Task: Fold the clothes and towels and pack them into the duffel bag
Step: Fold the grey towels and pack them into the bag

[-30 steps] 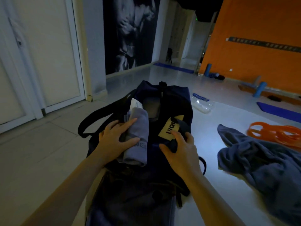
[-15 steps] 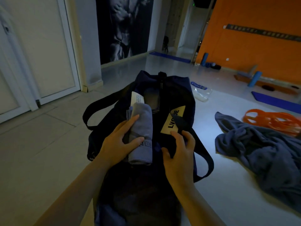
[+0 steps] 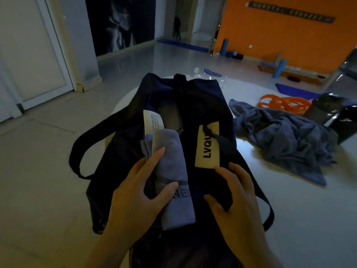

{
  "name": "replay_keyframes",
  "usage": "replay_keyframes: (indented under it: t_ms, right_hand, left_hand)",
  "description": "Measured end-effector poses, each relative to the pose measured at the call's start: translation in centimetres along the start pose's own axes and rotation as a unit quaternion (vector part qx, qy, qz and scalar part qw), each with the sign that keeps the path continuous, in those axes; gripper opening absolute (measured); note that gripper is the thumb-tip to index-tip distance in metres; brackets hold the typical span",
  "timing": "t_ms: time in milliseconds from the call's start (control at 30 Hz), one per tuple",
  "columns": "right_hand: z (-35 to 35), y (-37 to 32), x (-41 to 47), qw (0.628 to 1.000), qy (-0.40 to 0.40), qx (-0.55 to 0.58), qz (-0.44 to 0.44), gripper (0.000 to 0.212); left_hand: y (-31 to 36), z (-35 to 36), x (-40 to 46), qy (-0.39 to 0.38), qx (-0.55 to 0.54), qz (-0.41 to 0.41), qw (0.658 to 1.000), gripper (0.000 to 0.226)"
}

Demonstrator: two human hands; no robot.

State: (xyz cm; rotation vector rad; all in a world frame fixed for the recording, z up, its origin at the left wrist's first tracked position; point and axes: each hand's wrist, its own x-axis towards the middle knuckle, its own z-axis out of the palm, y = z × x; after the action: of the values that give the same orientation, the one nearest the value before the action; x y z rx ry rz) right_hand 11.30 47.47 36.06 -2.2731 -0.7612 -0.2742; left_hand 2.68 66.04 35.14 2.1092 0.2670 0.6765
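Observation:
A dark navy duffel bag (image 3: 199, 97) lies open on the pale floor in front of me, with a cream label reading LVQU on its right flap. A folded grey-blue towel (image 3: 172, 167) with a white care tag sits in the bag's opening. My left hand (image 3: 141, 192) grips this towel, fingers over its left side and thumb across it. My right hand (image 3: 233, 200) holds the bag's right flap just below the label, thumb tucked under the dark fabric. A crumpled grey-blue garment (image 3: 286, 140) lies unfolded on the floor to the right.
Orange resistance bands (image 3: 280, 103) and dark shiny objects (image 3: 332, 113) lie beyond the crumpled garment. A plastic water bottle (image 3: 210, 73) lies behind the bag. Blue mats and foam rollers (image 3: 279, 68) line the orange wall. A white door (image 3: 32, 55) stands at left.
The view has moved closer to the bag. My left hand still holds the towel in the opening; my right hand has slid lower on the flap, uncovering more of the label.

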Motion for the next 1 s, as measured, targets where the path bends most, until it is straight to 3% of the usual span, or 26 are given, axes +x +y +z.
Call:
replay_keyframes:
  t_ms: [133, 233, 300, 400, 433, 500, 600, 733, 900, 1000]
  right_hand:
    - [-3.1, -1.2, -0.6, 0.979, 0.064, -0.191, -0.023, 0.063]
    - [-4.5, -2.6, 2.5, 0.964, 0.079, -0.250, -0.051, 0.069]
    - [-4.5, -3.4, 5.7, 0.963, -0.023, -0.265, -0.050, 0.084]
    - [-5.6, -4.0, 10.2, 0.938, -0.290, -0.188, 0.005, 0.097]
    - [-6.2, -4.0, 11.2, 0.935, -0.319, -0.151, 0.019, 0.097]
    - [-6.5, -3.7, 12.6, 0.957, -0.265, -0.111, 0.032, 0.087]
    - [-4.9, -2.6, 14.1, 0.967, -0.151, -0.204, 0.020, 0.070]
    - [-2.0, -1.7, 14.8, 0.972, -0.112, -0.198, 0.051, 0.072]
    - [-0.5, -1.8, 15.7, 0.980, -0.099, -0.171, 0.031, 0.074]
    - [-0.9, -2.3, 15.1, 0.958, -0.049, -0.283, -0.009, 0.077]
  left_hand:
    - [1.0, 0.1, -0.9, 0.001, -0.005, -0.009, 1.000, 0.065]
    - [1.3, -0.1, -0.5, 0.005, -0.010, -0.020, 1.000, 0.067]
    - [1.5, 0.0, -0.3, 0.007, -0.001, -0.017, 1.000, 0.068]
    - [1.3, 0.0, -0.3, 0.005, -0.013, -0.035, 0.999, 0.066]
    - [1.2, 0.0, -0.2, -0.001, -0.013, -0.040, 0.999, 0.065]
    - [1.1, 0.0, -0.1, -0.004, -0.001, -0.038, 0.999, 0.071]
    - [1.1, 0.2, -0.1, 0.007, 0.007, -0.034, 0.999, 0.075]
    - [1.1, 0.1, 0.0, 0.010, 0.000, -0.042, 0.999, 0.075]
    - [1.2, 0.1, 0.0, 0.011, 0.010, -0.043, 0.999, 0.075]
    - [1.2, 0.2, 0.0, 0.018, 0.012, -0.039, 0.999, 0.074]
